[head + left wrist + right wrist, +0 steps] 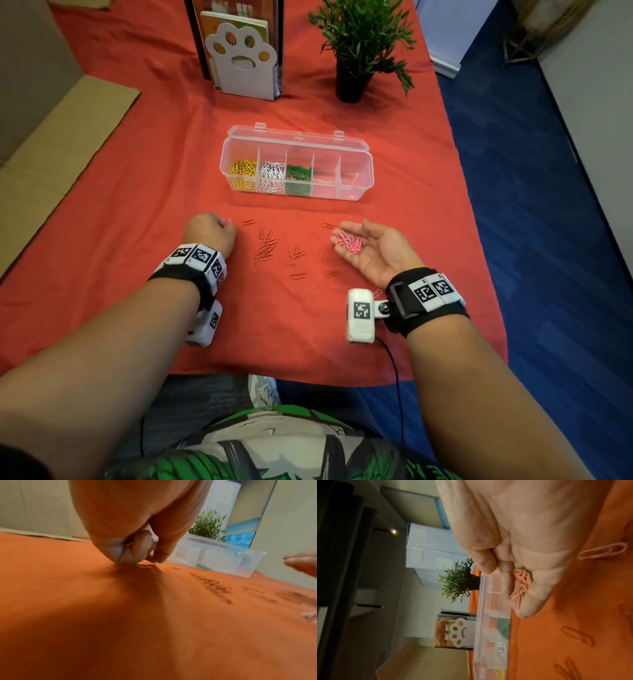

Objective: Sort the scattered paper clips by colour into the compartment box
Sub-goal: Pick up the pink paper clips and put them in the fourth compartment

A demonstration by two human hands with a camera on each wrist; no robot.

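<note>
Worktop [102,212]: covered by a red-orange cloth; everything below is placed relative to the compartment box.
Cardboard sheet [65,144]: laid flat on the worktop, well to the left of the compartment box.
Paw-print holder [241,58]: stood upright beyond the compartment box, toward its left end, with books held inside.
Potted plant [359,41]: stood upright beyond the compartment box, toward its right end, in a dark pot.
Compartment box [356,192]: clear plastic, lid open and swung back; yellow clips [243,171] are seen in the leftmost compartment, white clips [272,173] in the next, green clips [298,174] in the third. The two right compartments look nearly bare, though a thin pale line is seen in the last one and cannot be identified.
Right hand [373,248]: held palm up on the near side of the compartment box, below its right end; fingers are loosely extended, and a bundle of pink clips [351,241] is cradled on them.
Left hand [210,229]: lowered to the cloth on the near side of the compartment box, below its left end; the fingers are curled in, and a single pale clip [230,221] is pinched between thumb and fingertip.
Loose red clips [267,248]: scattered on the cloth between the two hands, nearer than the compartment box, hard to pick out against the cloth.
Stray pink clip [377,293]: lying by the right wrist, far from the compartment box.
</note>
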